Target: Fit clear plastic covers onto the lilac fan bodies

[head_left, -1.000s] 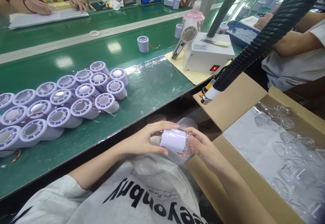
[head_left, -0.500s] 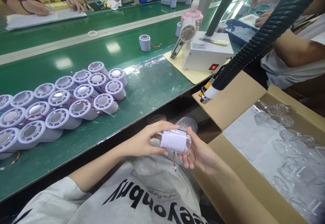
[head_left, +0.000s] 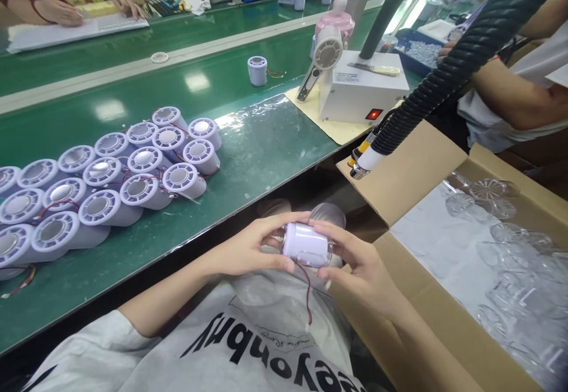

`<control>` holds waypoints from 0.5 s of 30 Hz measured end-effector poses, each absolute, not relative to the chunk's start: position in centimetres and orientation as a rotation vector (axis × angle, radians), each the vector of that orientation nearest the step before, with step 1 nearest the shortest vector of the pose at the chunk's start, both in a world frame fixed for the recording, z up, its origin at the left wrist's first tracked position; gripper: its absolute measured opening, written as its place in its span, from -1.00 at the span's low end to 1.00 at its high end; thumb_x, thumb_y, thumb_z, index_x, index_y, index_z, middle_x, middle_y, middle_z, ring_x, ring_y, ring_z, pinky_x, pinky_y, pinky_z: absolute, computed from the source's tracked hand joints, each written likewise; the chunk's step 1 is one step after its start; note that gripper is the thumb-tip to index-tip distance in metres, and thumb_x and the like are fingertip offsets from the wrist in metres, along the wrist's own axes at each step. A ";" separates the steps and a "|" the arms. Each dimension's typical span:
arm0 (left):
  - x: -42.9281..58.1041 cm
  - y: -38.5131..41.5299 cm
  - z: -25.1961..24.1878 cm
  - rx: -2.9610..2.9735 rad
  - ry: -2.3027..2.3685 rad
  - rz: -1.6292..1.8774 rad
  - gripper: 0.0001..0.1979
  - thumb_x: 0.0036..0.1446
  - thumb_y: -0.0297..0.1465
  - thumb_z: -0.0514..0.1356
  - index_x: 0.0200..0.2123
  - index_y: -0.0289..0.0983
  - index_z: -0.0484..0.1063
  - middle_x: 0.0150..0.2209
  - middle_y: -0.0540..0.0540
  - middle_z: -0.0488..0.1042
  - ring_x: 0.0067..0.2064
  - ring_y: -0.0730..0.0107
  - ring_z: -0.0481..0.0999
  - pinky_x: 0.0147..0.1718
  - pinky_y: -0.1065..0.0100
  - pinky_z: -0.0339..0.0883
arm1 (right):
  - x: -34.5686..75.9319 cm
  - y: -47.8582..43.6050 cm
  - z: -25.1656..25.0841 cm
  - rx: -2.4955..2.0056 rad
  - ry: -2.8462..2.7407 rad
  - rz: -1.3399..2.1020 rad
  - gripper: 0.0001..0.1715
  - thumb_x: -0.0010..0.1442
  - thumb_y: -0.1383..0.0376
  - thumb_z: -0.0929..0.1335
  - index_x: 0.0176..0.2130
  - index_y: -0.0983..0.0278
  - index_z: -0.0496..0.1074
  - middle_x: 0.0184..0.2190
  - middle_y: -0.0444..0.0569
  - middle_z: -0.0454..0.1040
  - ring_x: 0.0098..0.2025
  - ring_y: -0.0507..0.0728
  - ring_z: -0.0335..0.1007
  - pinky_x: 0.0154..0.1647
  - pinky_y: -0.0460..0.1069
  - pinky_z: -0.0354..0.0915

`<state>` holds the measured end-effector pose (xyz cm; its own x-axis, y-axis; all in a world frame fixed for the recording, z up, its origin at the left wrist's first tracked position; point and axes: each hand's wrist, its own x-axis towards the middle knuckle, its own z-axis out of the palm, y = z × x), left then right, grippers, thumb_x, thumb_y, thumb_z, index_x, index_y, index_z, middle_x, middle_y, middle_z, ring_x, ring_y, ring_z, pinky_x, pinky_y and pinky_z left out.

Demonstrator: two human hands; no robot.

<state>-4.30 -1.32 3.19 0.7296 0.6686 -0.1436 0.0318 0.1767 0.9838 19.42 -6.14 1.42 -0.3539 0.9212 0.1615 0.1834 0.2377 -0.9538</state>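
Note:
A lavender cylindrical housing (head_left: 307, 245) lies on its side between my hands, above my lap. My left hand (head_left: 260, 244) is closed around its left end, thumb below and fingers on top. Clear plastic shows at the right end, where my right hand (head_left: 359, 259) grips it from above and below. A thin red and dark wire (head_left: 308, 297) with a small white plug dangles beneath the housing. Similar lavender housings (head_left: 100, 205) stand in rows on the green bench at my left, wires trailing between them.
An open carton (head_left: 381, 262) of clear plastic parts (head_left: 510, 250) stands at my right. Above it hangs a black ribbed hose (head_left: 448, 78) with a metal nozzle. A white box (head_left: 361, 93) with a lit red switch sits on the bench. One housing (head_left: 257, 71) rests on the green belt.
My right hand has turned over, its fingers now on top of the housing and its thumb beneath. The housing has rolled a little, and its wire hangs lower.

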 end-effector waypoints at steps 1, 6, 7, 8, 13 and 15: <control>-4.3 -1.3 3.3 1.347 0.628 0.493 -0.26 0.01 -0.37 0.39 0.26 -0.08 0.23 0.21 -0.17 0.33 0.15 0.11 0.42 0.09 0.16 0.36 | 19.4 -6.1 1.5 -1.052 -1.603 1.315 -0.43 0.21 0.14 0.45 0.18 0.08 0.37 0.12 0.04 0.46 0.07 0.27 0.46 0.01 0.11 0.48; -4.2 -1.2 3.1 1.243 0.604 0.439 -0.24 0.08 -0.41 0.35 0.30 -0.01 0.14 0.21 -0.14 0.36 0.12 0.16 0.47 0.09 0.16 0.37 | 19.4 -6.1 1.9 -1.101 -1.365 1.540 -0.44 0.11 0.05 0.50 0.09 0.07 0.48 0.07 -0.01 0.51 -0.08 0.23 0.54 -0.10 0.07 0.50; -4.2 -1.3 2.9 1.226 0.611 0.431 -0.22 0.07 -0.41 0.35 0.31 0.01 0.13 0.19 -0.13 0.38 0.11 0.17 0.48 0.09 0.16 0.36 | 19.3 -6.1 1.8 -1.118 -1.368 1.533 -0.45 0.09 0.06 0.52 0.07 0.07 0.50 0.06 -0.02 0.51 -0.11 0.22 0.54 -0.13 0.06 0.50; -4.2 -1.3 2.5 1.212 0.612 0.422 -0.21 0.06 -0.41 0.36 0.31 0.02 0.12 0.17 -0.12 0.40 0.10 0.17 0.49 0.08 0.16 0.37 | 19.3 -6.1 1.7 -1.133 -1.369 1.532 -0.46 0.07 0.07 0.53 0.05 0.07 0.52 0.04 -0.02 0.52 -0.14 0.22 0.54 -0.17 0.05 0.50; -4.5 -2.1 1.3 1.114 0.623 0.348 -0.18 0.05 -0.38 0.37 0.32 -0.01 0.10 0.13 -0.12 0.45 0.05 0.19 0.51 -0.04 0.26 0.42 | 18.2 -6.8 0.8 -1.195 -1.273 1.645 -0.30 0.02 -0.01 0.53 0.10 0.17 0.49 -0.01 0.03 0.56 -0.09 0.27 0.53 -0.07 0.09 0.46; -4.9 -1.9 1.6 1.080 0.667 0.311 -0.22 0.07 -0.29 0.35 0.32 -0.07 0.11 0.12 -0.15 0.45 -0.02 0.20 0.54 -0.17 0.34 0.45 | 18.3 -7.1 0.8 -1.174 -1.363 1.655 -0.26 0.11 -0.07 0.46 0.18 0.18 0.41 0.06 0.01 0.51 0.00 0.28 0.49 0.02 0.11 0.42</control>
